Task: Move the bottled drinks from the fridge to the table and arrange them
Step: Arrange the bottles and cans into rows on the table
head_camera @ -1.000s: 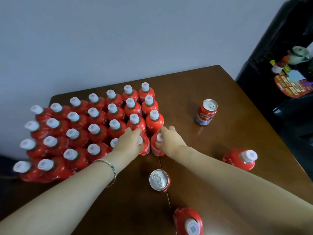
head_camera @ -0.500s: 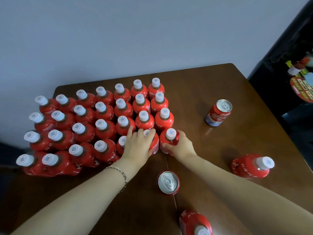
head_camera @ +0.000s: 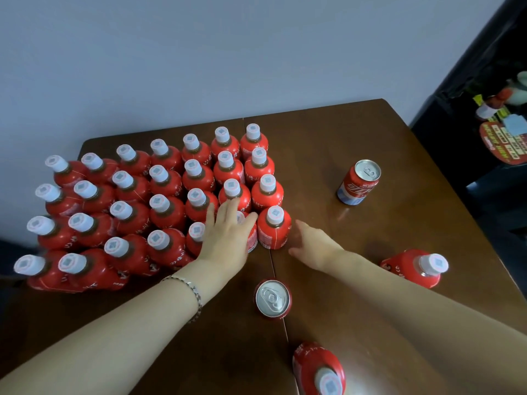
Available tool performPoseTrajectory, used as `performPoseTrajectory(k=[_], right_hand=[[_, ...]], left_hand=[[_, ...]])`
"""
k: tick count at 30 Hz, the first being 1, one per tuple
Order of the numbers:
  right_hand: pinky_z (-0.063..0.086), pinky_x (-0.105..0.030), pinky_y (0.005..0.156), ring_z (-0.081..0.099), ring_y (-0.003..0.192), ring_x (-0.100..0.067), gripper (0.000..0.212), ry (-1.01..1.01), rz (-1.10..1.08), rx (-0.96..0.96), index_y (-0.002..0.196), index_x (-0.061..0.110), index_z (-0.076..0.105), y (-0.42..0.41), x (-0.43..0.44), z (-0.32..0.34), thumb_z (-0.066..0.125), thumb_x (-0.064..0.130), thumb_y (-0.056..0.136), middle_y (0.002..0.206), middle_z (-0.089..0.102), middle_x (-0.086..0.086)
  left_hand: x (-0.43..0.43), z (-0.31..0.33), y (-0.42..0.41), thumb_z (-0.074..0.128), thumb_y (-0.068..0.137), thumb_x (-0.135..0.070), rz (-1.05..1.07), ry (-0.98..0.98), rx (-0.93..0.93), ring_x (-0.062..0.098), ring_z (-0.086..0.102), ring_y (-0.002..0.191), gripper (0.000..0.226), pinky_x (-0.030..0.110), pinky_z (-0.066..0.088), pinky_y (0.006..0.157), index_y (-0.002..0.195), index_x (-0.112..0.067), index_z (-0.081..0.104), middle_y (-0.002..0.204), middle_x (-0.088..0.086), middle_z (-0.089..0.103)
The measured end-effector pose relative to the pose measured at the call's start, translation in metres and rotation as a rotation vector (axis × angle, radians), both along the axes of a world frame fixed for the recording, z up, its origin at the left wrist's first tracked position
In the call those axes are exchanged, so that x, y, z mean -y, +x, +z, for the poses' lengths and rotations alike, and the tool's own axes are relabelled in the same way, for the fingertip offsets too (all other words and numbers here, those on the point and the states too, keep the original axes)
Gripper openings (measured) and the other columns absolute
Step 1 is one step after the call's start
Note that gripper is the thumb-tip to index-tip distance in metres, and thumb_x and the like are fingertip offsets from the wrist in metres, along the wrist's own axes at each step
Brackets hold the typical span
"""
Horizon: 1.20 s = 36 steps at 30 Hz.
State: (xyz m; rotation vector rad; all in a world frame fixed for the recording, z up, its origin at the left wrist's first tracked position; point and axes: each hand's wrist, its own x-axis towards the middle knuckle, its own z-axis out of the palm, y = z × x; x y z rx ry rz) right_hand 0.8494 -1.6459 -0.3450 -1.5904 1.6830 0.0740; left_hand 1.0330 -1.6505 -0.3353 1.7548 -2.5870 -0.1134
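Resting flat, the left hand (head_camera: 228, 238) lay with fingers spread over a bottle (head_camera: 251, 240) in the near row of the block (head_camera: 159, 201), pressing it toward 12 o'clock; it pinched nothing. The right hand (head_camera: 313, 243) hung loosely spread and empty, just beside the corner bottle (head_camera: 274, 228) at its 9 o'clock, apparently clear of it, though contact could not be ruled out.

The block stood upright in tight rows on the table (head_camera: 328, 138), filling the quarter from 9 to 12 o'clock of the hands. Two bottles remained outside it: one (head_camera: 413, 266) at 3 o'clock of the right hand, another (head_camera: 319, 369) at 6 o'clock by the near edge, both upright as far as the wide lens showed. Two cans stood loose, one (head_camera: 273, 298) at 6 o'clock between the forearms, one (head_camera: 358, 182) at 1 o'clock.

Judged status: transfer largely complete, arranging well advanced. Outstanding: the two stray bottles to be joined to the block. The fridge (head_camera: 490, 138), at 2 o'clock, could not be inspected for remaining stock.
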Motion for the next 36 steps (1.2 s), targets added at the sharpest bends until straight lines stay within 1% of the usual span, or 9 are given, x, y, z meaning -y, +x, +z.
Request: performPoseTrajectory(k=[2, 4, 6, 8, 11, 19, 23, 26, 36], right_hand=[[0.044, -0.027, 0.097, 0.056, 0.117, -0.021, 0.05, 0.0, 0.014, -0.003, 0.138, 0.012, 0.04, -0.013, -0.008, 0.002, 0.056, 0.021, 0.091, 0.13, 0.057, -0.007], [0.044, -0.025, 0.096, 0.057, 0.114, -0.018, 0.04, 0.03, 0.02, -0.001, 0.131, 0.016, 0.05, -0.027, -0.015, 0.003, 0.056, 0.021, 0.092, 0.127, 0.059, -0.004], [0.045, -0.025, 0.096, 0.056, 0.114, -0.017, 0.036, 0.059, 0.006, -0.006, 0.128, 0.018, 0.054, -0.04, -0.021, 0.005, 0.055, 0.022, 0.092, 0.127, 0.058, -0.002], [0.045, -0.025, 0.095, 0.056, 0.115, -0.016, 0.034, 0.055, -0.022, -0.007, 0.126, 0.018, 0.055, -0.05, -0.023, 0.007, 0.054, 0.022, 0.092, 0.127, 0.057, -0.001], [0.045, -0.022, 0.089, 0.057, 0.112, -0.016, 0.031, 0.027, -0.08, 0.007, 0.123, 0.018, 0.057, -0.059, -0.029, 0.007, 0.054, 0.021, 0.092, 0.124, 0.059, -0.001], [0.037, -0.033, 0.101, 0.039, 0.126, -0.026, 0.041, -0.501, -0.296, -0.091, 0.127, 0.013, 0.055, -0.101, 0.004, 0.024, 0.058, 0.01, 0.086, 0.133, 0.043, -0.008], [0.04, -0.044, 0.105, 0.031, 0.134, -0.032, 0.085, -0.313, -0.373, -0.131, 0.147, 0.023, 0.022, -0.126, 0.059, 0.031, 0.073, 0.025, 0.078, 0.149, 0.021, -0.007], [0.047, -0.045, 0.098, 0.041, 0.13, -0.032, 0.104, -0.123, -0.409, -0.054, 0.148, 0.023, 0.014, -0.136, 0.092, 0.02, 0.081, 0.03, 0.069, 0.147, 0.029, -0.011], [0.051, -0.042, 0.091, 0.056, 0.111, -0.026, 0.074, -0.296, -0.396, -0.01, 0.13, 0.023, 0.041, -0.121, 0.151, 0.001, 0.079, 0.035, 0.067, 0.124, 0.056, -0.005]], left_hand=[[-0.013, 0.018, -0.013, 0.081, 0.063, -0.032, -0.097, 0.022, -0.108, 0.035, 0.054, 0.101, 0.058, 0.043, 0.045, 0.087, 0.115, -0.016, 0.06, 0.114, 0.013, 0.052], [-0.028, 0.033, -0.025, 0.067, 0.074, -0.055, -0.105, 0.379, -0.147, 0.024, 0.05, 0.105, 0.06, 0.034, 0.042, 0.083, 0.121, -0.023, 0.05, 0.117, 0.001, 0.046], [-0.04, 0.033, -0.038, 0.059, 0.073, -0.067, -0.068, 0.686, 0.05, 0.022, 0.051, 0.111, 0.069, 0.034, 0.043, 0.085, 0.126, -0.025, 0.043, 0.125, -0.001, 0.042], [-0.047, 0.025, -0.048, 0.058, 0.075, -0.066, -0.101, 0.746, 0.262, 0.028, 0.051, 0.115, 0.081, 0.037, 0.046, 0.088, 0.139, -0.025, 0.031, 0.134, 0.007, 0.038], [-0.055, 0.015, -0.061, 0.063, 0.079, -0.049, -0.07, 0.714, 0.344, 0.03, 0.052, 0.114, 0.086, 0.036, 0.05, 0.087, 0.147, -0.022, 0.017, 0.136, 0.014, 0.037], [-0.031, 0.039, -0.09, 0.067, 0.073, -0.046, -0.08, 0.542, 0.106, 0.027, 0.057, 0.101, 0.067, 0.033, 0.046, 0.076, 0.13, -0.022, 0.041, 0.119, 0.006, 0.05], [0.0, 0.052, -0.112, 0.07, 0.069, -0.046, -0.041, 0.354, -0.126, 0.025, 0.058, 0.098, 0.076, 0.033, 0.047, 0.073, 0.13, -0.021, 0.032, 0.115, 0.003, 0.053], [0.037, 0.052, -0.13, 0.072, 0.07, -0.047, 0.011, 0.245, -0.204, 0.024, 0.06, 0.1, 0.079, 0.035, 0.053, 0.077, 0.13, -0.02, 0.028, 0.116, 0.003, 0.054], [0.143, 0.025, -0.132, 0.064, 0.079, -0.05, 0.059, 0.062, 0.01, 0.027, 0.059, 0.096, 0.071, 0.035, 0.041, 0.075, 0.133, -0.019, 0.03, 0.113, 0.008, 0.056]])
